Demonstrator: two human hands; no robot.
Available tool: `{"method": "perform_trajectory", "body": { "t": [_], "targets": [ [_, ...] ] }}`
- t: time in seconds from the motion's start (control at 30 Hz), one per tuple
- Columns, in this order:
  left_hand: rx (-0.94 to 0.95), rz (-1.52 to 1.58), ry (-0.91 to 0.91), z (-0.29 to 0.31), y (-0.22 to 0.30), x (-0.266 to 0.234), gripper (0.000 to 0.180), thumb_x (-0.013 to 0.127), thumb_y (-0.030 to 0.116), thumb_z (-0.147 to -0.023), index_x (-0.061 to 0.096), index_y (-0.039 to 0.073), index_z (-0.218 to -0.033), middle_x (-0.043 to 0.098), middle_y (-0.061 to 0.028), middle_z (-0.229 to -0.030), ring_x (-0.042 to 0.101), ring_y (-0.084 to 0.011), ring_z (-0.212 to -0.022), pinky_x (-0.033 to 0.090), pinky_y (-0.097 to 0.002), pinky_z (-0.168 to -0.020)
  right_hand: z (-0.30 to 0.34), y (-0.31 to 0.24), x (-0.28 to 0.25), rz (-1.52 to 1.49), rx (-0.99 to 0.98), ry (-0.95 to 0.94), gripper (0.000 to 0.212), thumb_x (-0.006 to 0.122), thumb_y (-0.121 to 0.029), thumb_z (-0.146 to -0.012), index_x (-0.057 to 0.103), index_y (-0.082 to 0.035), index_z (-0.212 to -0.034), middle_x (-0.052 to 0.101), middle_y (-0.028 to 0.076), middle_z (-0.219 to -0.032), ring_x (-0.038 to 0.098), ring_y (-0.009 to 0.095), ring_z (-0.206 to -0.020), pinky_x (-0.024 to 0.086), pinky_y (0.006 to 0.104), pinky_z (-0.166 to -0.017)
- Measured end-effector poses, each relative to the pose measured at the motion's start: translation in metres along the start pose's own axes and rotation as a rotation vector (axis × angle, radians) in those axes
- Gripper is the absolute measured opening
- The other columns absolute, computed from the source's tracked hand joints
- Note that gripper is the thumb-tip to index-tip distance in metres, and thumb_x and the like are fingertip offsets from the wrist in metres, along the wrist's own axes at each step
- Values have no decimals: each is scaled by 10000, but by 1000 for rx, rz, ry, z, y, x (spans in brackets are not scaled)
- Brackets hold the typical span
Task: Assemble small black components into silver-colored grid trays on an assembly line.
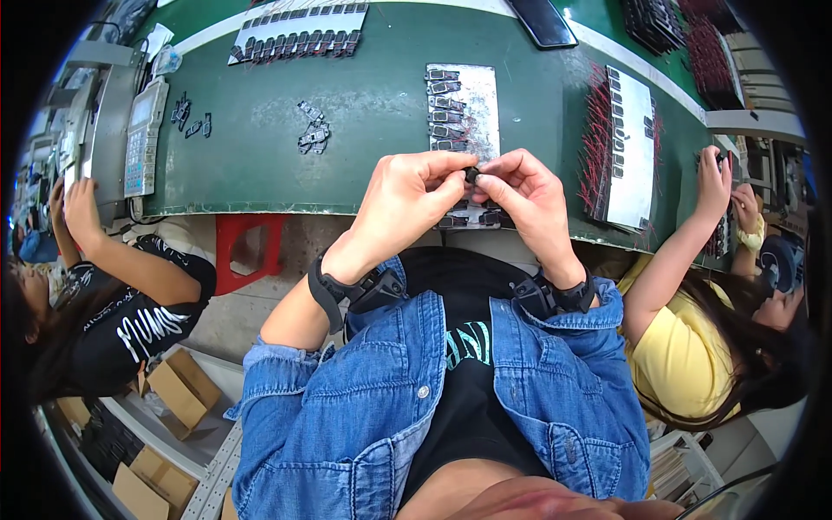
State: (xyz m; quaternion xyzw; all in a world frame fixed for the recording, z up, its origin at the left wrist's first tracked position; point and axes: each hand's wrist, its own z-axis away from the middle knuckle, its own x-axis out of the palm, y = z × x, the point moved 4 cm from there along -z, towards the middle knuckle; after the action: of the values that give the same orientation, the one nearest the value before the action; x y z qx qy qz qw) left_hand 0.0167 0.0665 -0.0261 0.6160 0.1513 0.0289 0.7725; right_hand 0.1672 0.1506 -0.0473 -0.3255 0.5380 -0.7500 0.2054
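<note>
Both hands meet over the near edge of the green table. Pinched between their thumbs and fingertips is a small black part, mostly covered by the fingers. My left hand grips it from the left, and my right hand from the right. Just beyond and partly under the hands lies a silver metal plate. Small black rectangular components line its left side, and several more show at its near end below the hands.
Loose black components lie to the left. A second plate with red-wired components is at the right, another at the far left. A phone lies at the far edge. Co-workers sit on both sides; a red stool stands lower left.
</note>
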Motion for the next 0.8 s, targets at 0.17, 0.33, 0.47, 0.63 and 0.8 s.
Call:
{"method": "perform_trajectory", "body": {
  "t": [0.17, 0.33, 0.47, 0.63, 0.8],
  "targets": [
    [-33, 262, -7, -1, -4, -1, 269, 615, 68, -927, 697, -37, -1160, 758, -120, -958, 712, -118, -861, 576, -265, -790, 8, -5, 4, 286, -207, 86, 170, 681, 16, -914, 627, 34, -1074, 685, 70, -974, 685, 126, -846, 572, 258, -770],
    [4, 226, 11, 1, -1, 1, 262, 612, 54, -928, 694, -41, -1158, 754, -123, -987, 708, -117, -892, 577, -265, -804, 12, -19, 11, 611, -409, 159, 174, 724, 26, -863, 669, 22, -1028, 716, 89, -969, 710, 151, -841, 581, 271, -725],
    [-35, 222, -12, 2, 0, 5, 258, 581, 19, -970, 654, -42, -1210, 725, -80, -1047, 670, -91, -944, 549, -233, -846, 13, -23, 13, 847, -636, 210, 185, 754, 27, -819, 690, 4, -991, 730, 107, -933, 724, 195, -821, 578, 288, -704],
    [-5, 221, 47, 3, 2, 6, 225, 621, 48, -930, 679, -55, -1121, 751, -102, -943, 692, -97, -866, 570, -255, -781, 16, -24, 20, 1042, -824, 262, 221, 780, 26, -773, 701, -15, -975, 732, 116, -906, 724, 245, -809, 570, 310, -698],
    [-34, 230, 4, 4, 4, 7, 229, 593, 32, -977, 654, -40, -1186, 720, -43, -984, 638, -51, -896, 521, -207, -805, 16, -24, 18, 1026, -817, 256, 229, 782, 25, -774, 698, -14, -983, 735, 113, -907, 723, 240, -809, 573, 313, -703]
  ]
}}
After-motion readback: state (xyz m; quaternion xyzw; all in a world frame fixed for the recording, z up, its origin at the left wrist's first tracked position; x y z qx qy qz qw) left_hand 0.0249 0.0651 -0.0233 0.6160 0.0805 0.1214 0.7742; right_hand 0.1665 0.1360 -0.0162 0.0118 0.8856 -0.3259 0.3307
